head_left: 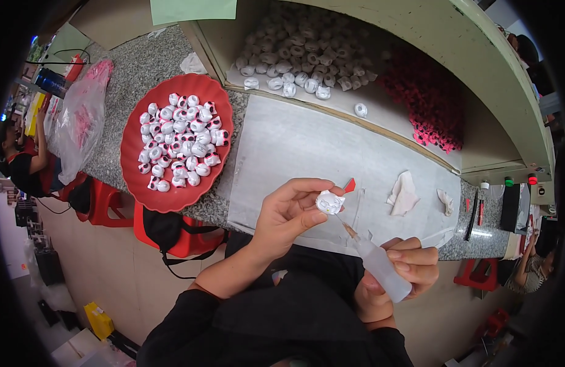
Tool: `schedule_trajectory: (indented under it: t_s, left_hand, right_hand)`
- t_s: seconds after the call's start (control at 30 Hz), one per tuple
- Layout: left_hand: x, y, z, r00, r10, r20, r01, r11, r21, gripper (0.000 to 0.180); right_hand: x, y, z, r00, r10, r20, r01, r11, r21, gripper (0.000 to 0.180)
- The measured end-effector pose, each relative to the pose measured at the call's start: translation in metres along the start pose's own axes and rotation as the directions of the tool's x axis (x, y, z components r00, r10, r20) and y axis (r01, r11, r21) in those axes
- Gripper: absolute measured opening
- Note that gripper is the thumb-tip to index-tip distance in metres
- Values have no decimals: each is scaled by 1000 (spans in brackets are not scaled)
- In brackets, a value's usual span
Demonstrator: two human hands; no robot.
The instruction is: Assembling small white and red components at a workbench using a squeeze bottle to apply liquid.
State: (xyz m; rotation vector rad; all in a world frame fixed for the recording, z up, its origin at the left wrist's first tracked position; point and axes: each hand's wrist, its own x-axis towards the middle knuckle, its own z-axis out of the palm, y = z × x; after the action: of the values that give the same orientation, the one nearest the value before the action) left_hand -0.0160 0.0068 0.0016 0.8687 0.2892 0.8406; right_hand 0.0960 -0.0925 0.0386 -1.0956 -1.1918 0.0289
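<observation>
Working step: in the head view, the job in hand seems to be dabbing liquid, perhaps glue, from a squeeze bottle (pixel 385 269) onto a white piece (pixel 329 202) shaped like a small cat head.
Next move: probably calls for a steady piece and a light squeeze, so that nothing runs over.
White piece: held up above the near part of the white sheet (pixel 282 147), left of the bottle and close to its thin tip; whether they touch, I cannot tell.
Left hand (pixel 282 214): thumb and fingers pinching the white piece; a red scrap (pixel 350 185) shows just beyond it, held or lying, unclear.
Right hand (pixel 411 266): fingers wrapped around the bottle, its tip slanting far and left.
Desk: speckled grey desk (pixel 135 61) under the sheet; crumpled tissue (pixel 404 192) lies to the right.
Bowl: scalloped red bowl (pixel 129 153) at the left, filled with white-and-pink pieces (pixel 184 137).
Shelf: far side, white pile (pixel 304 55) on its left, pink pile (pixel 438 125) on its right.
Room: red stool (pixel 108 205) and black bag (pixel 166 232) stand near left; other people sit at both far edges.
</observation>
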Motion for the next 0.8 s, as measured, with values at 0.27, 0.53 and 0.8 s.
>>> schedule_trajectory:
  t_s: [0.27, 0.53, 0.8]
  left_hand:
    - [0, 0, 3, 1000, -5, 3, 5, 1000, 18, 33]
    - [0, 0, 3, 1000, -9, -13, 9, 1000, 13, 33]
    - [0, -1, 0, 995, 90, 44, -93, 992, 83, 31]
  right_hand:
    - [0, 4, -1, 998, -57, -4, 57, 998, 8, 42]
    - [-1, 2, -1, 999, -16, 31, 17, 1000, -13, 43]
    - [-1, 5, 4, 998, -54, -12, 54, 999, 7, 41]
